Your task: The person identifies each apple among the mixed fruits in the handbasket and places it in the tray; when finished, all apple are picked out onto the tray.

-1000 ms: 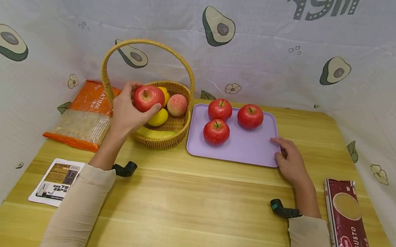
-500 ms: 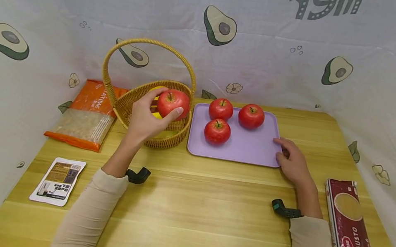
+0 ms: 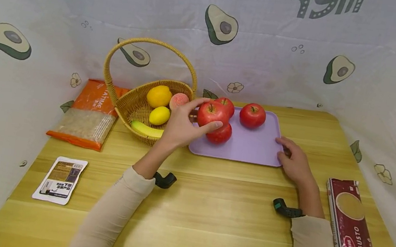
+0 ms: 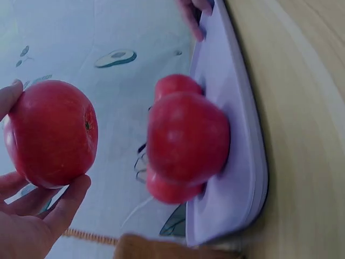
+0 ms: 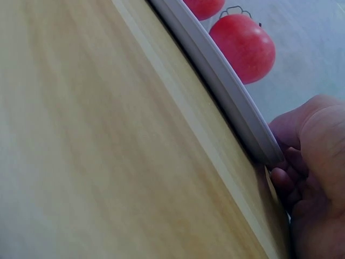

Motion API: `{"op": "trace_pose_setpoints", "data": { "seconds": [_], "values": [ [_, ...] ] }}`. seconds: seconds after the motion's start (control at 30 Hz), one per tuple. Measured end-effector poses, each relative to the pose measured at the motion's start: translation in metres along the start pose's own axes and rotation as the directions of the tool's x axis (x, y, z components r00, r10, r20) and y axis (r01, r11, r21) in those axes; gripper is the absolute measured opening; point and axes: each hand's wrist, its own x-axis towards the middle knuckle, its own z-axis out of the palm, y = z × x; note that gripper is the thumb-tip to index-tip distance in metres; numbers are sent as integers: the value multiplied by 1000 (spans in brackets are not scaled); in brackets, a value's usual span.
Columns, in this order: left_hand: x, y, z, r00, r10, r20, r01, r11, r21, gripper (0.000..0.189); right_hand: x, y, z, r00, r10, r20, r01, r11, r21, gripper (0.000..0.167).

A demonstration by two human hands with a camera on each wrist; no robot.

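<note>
My left hand [image 3: 181, 126] grips a red apple [image 3: 212, 115] between thumb and fingers, above the left part of a lilac tray [image 3: 253, 147]. In the left wrist view the held apple [image 4: 51, 134] is apart from the tray. On the tray sit three more apples: one at the back right [image 3: 253, 115], one at the back left [image 3: 227, 105] and a front one [image 3: 220, 134], the last two partly hidden by the held apple. My right hand [image 3: 295, 161] holds the tray's right edge near its front corner; in the right wrist view its fingers [image 5: 285, 127] curl at the rim.
Left of the tray stands a wicker basket [image 3: 130, 108] with a tall handle, holding a peach [image 3: 178, 101], two lemons [image 3: 159, 115] and a banana [image 3: 146, 129]. Further left lie an orange bag [image 3: 86, 115] and a white packet [image 3: 60, 180]. A dark red pasta pack [image 3: 352, 231] lies at the right.
My left hand has carried the apple rightward from above the basket to above the tray, leaving the basket's fruit in sight. My right hand has stayed at the tray's edge.
</note>
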Motion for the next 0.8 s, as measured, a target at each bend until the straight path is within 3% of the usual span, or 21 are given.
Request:
{"op": "trace_pose_setpoints", "data": {
  "seconds": [0.2, 0.47, 0.8],
  "values": [
    [7, 6, 33, 997, 7, 83, -10, 999, 44, 79, 0, 0, 0, 1000, 6, 0, -6, 1000, 7, 47],
    [12, 12, 74, 984, 19, 176, -42, 991, 125, 73, 0, 0, 0, 1000, 6, 2, -6, 1000, 10, 47],
    [11, 9, 118, 965, -52, 257, 22, 992, 121, 80, 0, 2, 0, 1000, 7, 0, -7, 1000, 4, 48]
  ]
}}
